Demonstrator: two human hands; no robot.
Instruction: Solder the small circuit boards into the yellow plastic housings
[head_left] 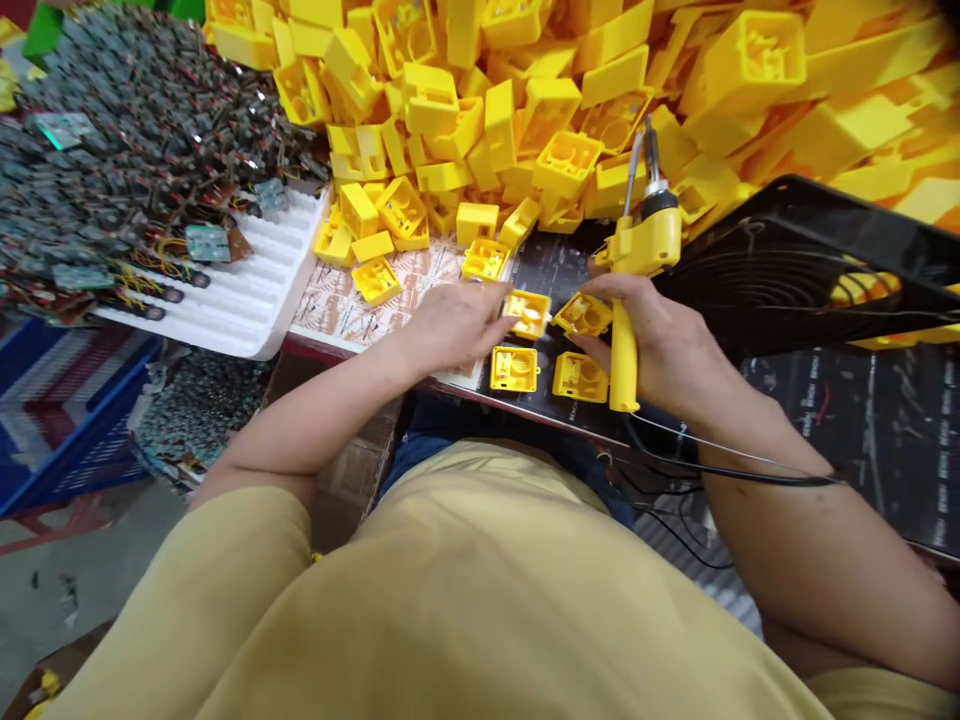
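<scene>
Closed around the yellow handle of a soldering gun (624, 340), my right hand (667, 335) keeps its metal tip pointing up and away from me. The fingertips of that hand also touch a small yellow plastic case (583, 314), which sits tilted. My left hand (461, 322) pinches another yellow case (527, 314) by its left side, open face up. Nearer the bench edge lie two more open cases, one on the left (514, 370) and one on the right (580, 377). A further case (486, 260) rests just beyond my left fingers.
A large heap of yellow cases (517, 120) fills the back of the bench. At left, wired circuit boards (150, 150) are piled on a white foam tray (262, 290). A black fan (780, 270) stands at right. The gun's cable (720, 475) crosses my right forearm. A blue crate (75, 420) is lower left.
</scene>
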